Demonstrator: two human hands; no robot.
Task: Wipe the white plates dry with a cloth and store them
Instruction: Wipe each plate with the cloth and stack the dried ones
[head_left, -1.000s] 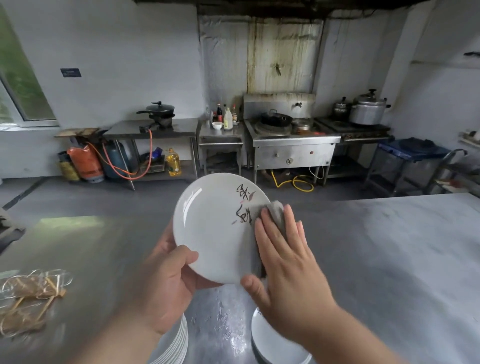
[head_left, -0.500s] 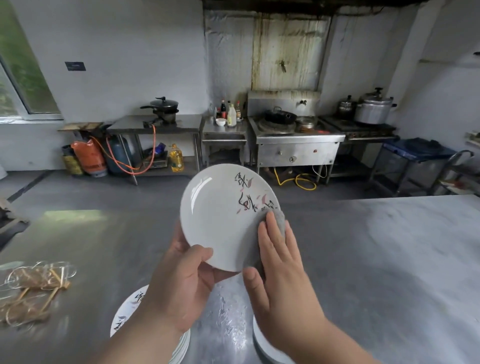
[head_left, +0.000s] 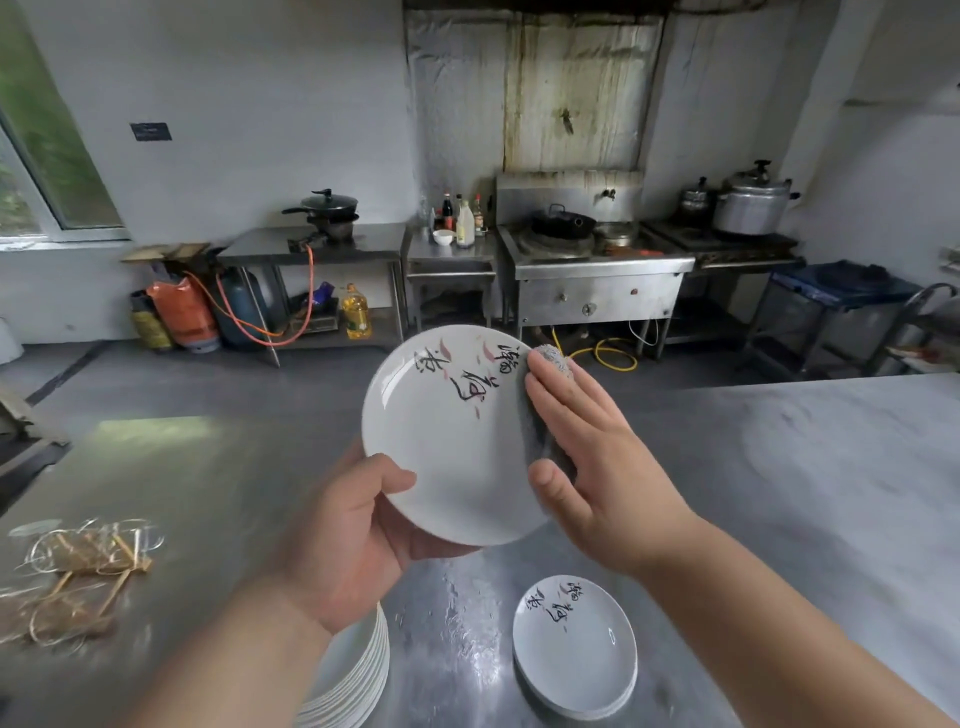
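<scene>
The left hand (head_left: 353, 540) grips the lower left rim of a white round ceramic plate (head_left: 452, 447) with black and pink brush marks, held tilted above the grey steel table (head_left: 779, 493). The right hand (head_left: 597, 457), fingers straight, presses a grey cloth (head_left: 553, 358) flat against the plate's right edge. The short stack of matching plates (head_left: 574, 644) near right looks finished. The tall stack of white plates (head_left: 358, 675) near left probably awaits wiping.

My left hand (head_left: 353, 535) grips the white plate (head_left: 447, 441) at its lower left rim, thumb curled over the face, fingers behind. My right hand (head_left: 597, 457) lies flat on the plate's right side, fingers straight, pressing the grey cloth (head_left: 551, 358) against it. My bare left forearm (head_left: 234, 654) and right forearm (head_left: 763, 603) reach up from below the plate.
</scene>
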